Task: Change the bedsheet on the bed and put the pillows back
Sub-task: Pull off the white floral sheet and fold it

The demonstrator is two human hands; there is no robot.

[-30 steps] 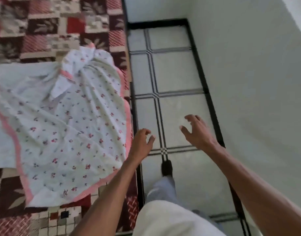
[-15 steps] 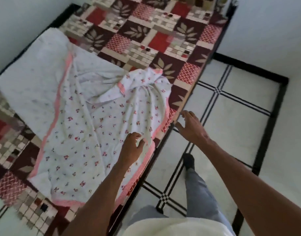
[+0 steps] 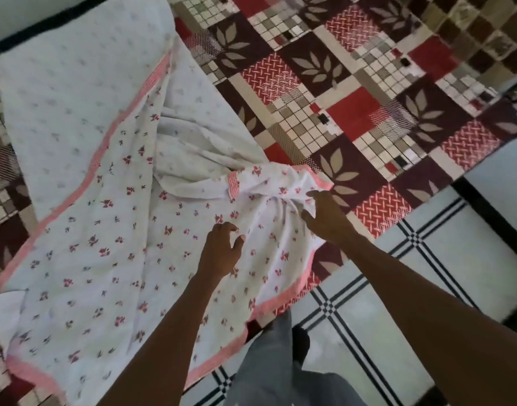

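A white bedsheet (image 3: 111,235) with small red flowers and a pink border lies crumpled and partly spread across the bed. Under it the bed (image 3: 354,92) carries a patchwork cover in red, brown and beige. One corner of the sheet is bunched up near the bed's right edge. My right hand (image 3: 324,219) is at this bunch, with a fold of fabric pinched between thumb and fingers. Just to its left, my left hand (image 3: 222,252) hovers over the sheet with fingers loosely curled, holding nothing. No pillows are in view.
White floor tiles (image 3: 427,288) with black lines run along the bed's right side. My leg in grey trousers (image 3: 269,361) and a dark-socked foot (image 3: 302,344) stand against the bed edge. A white wall (image 3: 23,13) with black skirting borders the bed's far left.
My view has swung from the floor onto the bed. Both hands moved from beside the bed edge over the sheet, and my right hand has reached the bunched corner.
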